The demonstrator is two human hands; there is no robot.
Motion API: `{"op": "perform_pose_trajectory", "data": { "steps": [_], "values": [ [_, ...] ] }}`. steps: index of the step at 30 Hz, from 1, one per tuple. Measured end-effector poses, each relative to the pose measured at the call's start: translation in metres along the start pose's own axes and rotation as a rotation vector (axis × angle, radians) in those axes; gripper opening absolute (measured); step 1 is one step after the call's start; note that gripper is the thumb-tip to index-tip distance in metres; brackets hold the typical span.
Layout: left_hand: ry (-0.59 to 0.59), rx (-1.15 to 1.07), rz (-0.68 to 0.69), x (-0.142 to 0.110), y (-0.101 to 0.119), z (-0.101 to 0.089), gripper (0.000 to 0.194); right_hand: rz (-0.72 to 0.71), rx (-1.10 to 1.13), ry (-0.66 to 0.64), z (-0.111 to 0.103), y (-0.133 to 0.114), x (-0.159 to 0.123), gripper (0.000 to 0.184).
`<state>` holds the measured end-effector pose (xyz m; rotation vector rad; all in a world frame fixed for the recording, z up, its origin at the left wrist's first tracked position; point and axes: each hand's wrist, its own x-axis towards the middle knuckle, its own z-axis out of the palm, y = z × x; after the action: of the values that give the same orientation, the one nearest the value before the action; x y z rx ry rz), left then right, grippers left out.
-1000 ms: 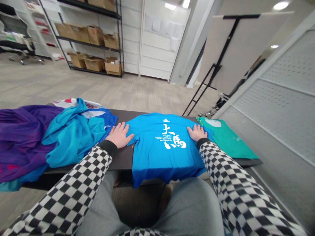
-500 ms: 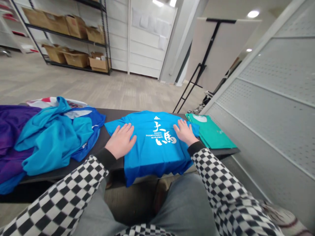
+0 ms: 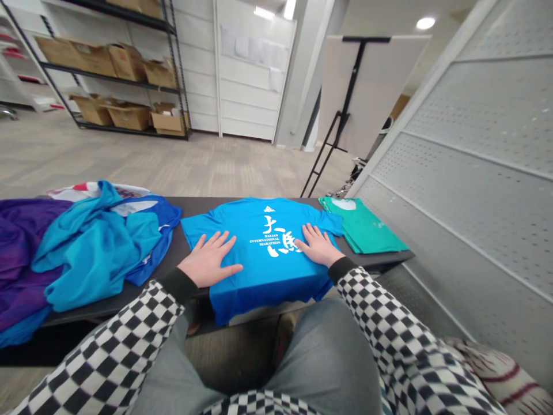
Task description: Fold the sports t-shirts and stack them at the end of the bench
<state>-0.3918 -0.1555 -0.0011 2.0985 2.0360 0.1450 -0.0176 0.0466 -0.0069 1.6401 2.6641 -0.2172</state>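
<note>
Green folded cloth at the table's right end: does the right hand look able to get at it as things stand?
Probably yes. The right hand, fingers spread on the blue shirt, grips nothing, and only the shirt's flat sleeve lies between it and the green folded cloth.

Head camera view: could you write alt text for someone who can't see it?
A person's left hand and right hand spread over a blue T-shirt on a dark table. Rumpled clothes lie to the left, folded green fabric to the right.
</note>
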Motion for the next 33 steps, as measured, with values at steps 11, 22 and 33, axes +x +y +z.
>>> {"op": "perform_pose_trajectory", "data": {
  "steps": [11,22,33],
  "values": [
    [0.13,0.008,-0.047,0.008,-0.027,-0.01,0.089,-0.029,-0.012,-0.013,-0.013,-0.003,0.015,0.096],
    [0.194,-0.037,-0.224,0.067,-0.068,-0.009,0.074,-0.144,-0.004,-0.022,-0.045,-0.089,0.166,0.07],
    [0.229,-0.05,-0.37,0.051,-0.061,0.002,0.092,0.029,-0.074,-0.144,-0.009,-0.098,0.202,0.087]
  ]
}}
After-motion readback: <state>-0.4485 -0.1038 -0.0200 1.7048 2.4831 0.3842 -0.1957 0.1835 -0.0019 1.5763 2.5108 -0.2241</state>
